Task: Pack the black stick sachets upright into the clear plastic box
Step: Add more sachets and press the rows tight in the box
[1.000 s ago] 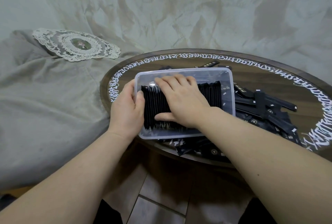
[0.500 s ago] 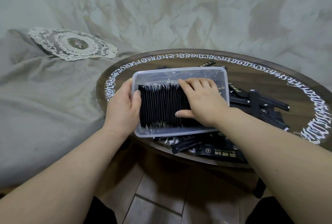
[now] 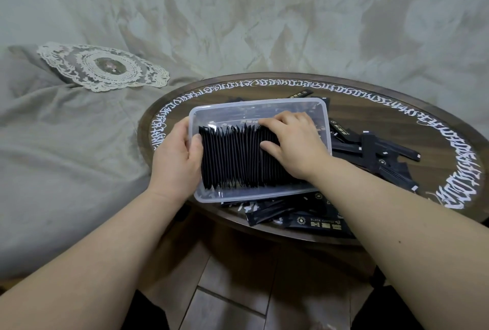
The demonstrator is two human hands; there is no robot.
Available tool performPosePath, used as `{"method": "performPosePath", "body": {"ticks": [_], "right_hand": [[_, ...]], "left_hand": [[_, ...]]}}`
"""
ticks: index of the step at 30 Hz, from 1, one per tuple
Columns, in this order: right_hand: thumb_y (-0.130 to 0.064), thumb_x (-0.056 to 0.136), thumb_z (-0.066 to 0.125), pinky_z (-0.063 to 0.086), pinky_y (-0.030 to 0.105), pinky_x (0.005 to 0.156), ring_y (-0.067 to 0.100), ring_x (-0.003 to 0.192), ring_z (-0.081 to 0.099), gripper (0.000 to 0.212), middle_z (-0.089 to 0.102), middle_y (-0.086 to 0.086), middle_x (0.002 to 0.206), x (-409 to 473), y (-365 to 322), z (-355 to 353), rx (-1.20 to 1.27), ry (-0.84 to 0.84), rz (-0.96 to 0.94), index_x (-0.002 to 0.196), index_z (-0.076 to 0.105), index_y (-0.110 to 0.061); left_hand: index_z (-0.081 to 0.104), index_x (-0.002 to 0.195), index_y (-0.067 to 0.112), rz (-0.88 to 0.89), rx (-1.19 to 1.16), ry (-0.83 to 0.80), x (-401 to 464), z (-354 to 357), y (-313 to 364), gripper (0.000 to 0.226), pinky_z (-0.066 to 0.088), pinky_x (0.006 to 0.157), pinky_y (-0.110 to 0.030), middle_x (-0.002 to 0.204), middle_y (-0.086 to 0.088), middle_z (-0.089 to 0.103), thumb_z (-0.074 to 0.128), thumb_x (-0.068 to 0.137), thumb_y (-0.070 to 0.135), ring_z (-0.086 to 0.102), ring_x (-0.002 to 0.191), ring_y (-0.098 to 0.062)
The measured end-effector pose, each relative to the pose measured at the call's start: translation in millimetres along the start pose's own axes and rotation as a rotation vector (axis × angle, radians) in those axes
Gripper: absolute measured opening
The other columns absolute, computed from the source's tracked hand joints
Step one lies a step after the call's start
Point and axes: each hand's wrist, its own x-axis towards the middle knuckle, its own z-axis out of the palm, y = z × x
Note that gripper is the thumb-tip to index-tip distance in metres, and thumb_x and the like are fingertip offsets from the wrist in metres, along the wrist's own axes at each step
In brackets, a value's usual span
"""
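A clear plastic box (image 3: pixel 254 104) rests on the round wooden table, on top of loose sachets. Inside it a tight row of black stick sachets (image 3: pixel 232 157) stands on edge, fanned like pages. My left hand (image 3: pixel 176 156) grips the box's left wall, thumb inside against the end of the row. My right hand (image 3: pixel 293 141) lies flat on the right part of the row, fingers spread over the sachet tops. More loose black sachets (image 3: pixel 375 152) lie heaped to the right of the box and in front of it (image 3: pixel 296 219).
The round dark table (image 3: pixel 397 107) has a white script band around its rim. A grey bedspread with a lace doily (image 3: pixel 103 67) lies to the left, close to the table's edge. Tiled floor shows below the near edge.
My right hand has slid to the right along the top of the row, uncovering more of the standing sachets. My left hand keeps its hold on the box's left wall.
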Motion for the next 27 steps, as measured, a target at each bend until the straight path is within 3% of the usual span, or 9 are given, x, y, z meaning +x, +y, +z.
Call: {"method": "performPosePath", "body": {"ticks": [5, 12, 18, 24, 27], "right_hand": [[-0.058, 0.086, 0.052, 0.003, 0.048, 0.116, 0.027, 0.138, 0.022, 0.079, 0.032, 0.002, 0.148, -2.6, 1.2, -2.5, -0.07, -0.123, -0.043, 0.15, 0.021, -0.025], [-0.058, 0.086, 0.055, 0.003, 0.049, 0.116, 0.026, 0.138, 0.023, 0.078, 0.033, 0.002, 0.147, -2.2, -1.2, -3.3, -0.113, -0.114, -0.05, 0.15, 0.021, -0.028], [-0.069, 0.068, 0.065, 0.001, 0.053, 0.116, 0.029, 0.143, 0.01, 0.114, 0.015, 0.003, 0.156, -4.3, -3.1, -9.5, -0.192, -0.246, -0.064, 0.152, 0.002, -0.023], [-0.072, 0.069, 0.063, 0.002, 0.055, 0.116, 0.03, 0.143, 0.008, 0.115, 0.013, 0.004, 0.156, -9.2, -7.9, -9.9, -0.243, -0.181, -0.051, 0.152, 0.0, -0.022], [-0.076, 0.07, 0.056, 0.006, 0.054, 0.116, 0.032, 0.142, 0.012, 0.112, 0.016, 0.005, 0.155, -10.3, -10.5, -6.8, -0.279, -0.155, -0.06, 0.152, 0.001, -0.022]], "left_hand": [[0.056, 0.127, 0.015, -0.018, 0.017, 0.001, 0.2, 1.4, -1.7, 0.031, 0.029, 0.071, -0.018, 0.092, 0.006, 0.057, 0.046, 0.097, 0.013, 0.049, 0.083, -0.013], [0.058, 0.121, 0.014, 0.006, 0.021, -0.008, 1.7, 0.8, -1.6, 0.027, 0.029, 0.07, -0.02, 0.091, 0.007, 0.057, 0.046, 0.096, 0.011, 0.048, 0.082, -0.012], [0.056, 0.124, 0.015, -0.008, 0.017, -0.002, 1.1, 1.1, -1.4, 0.03, 0.029, 0.071, -0.018, 0.092, 0.007, 0.057, 0.046, 0.097, 0.012, 0.047, 0.083, -0.011], [0.056, 0.12, 0.013, -0.024, 0.028, 0.017, 0.6, 0.4, -1.2, 0.026, 0.026, 0.065, -0.02, 0.075, 0.014, 0.05, 0.045, 0.097, 0.013, 0.044, 0.072, -0.012], [0.056, 0.121, 0.013, -0.03, 0.037, 0.014, 1.9, 0.2, -3.5, 0.027, 0.026, 0.066, -0.021, 0.08, 0.008, 0.052, 0.045, 0.097, 0.014, 0.046, 0.075, -0.014]]}}
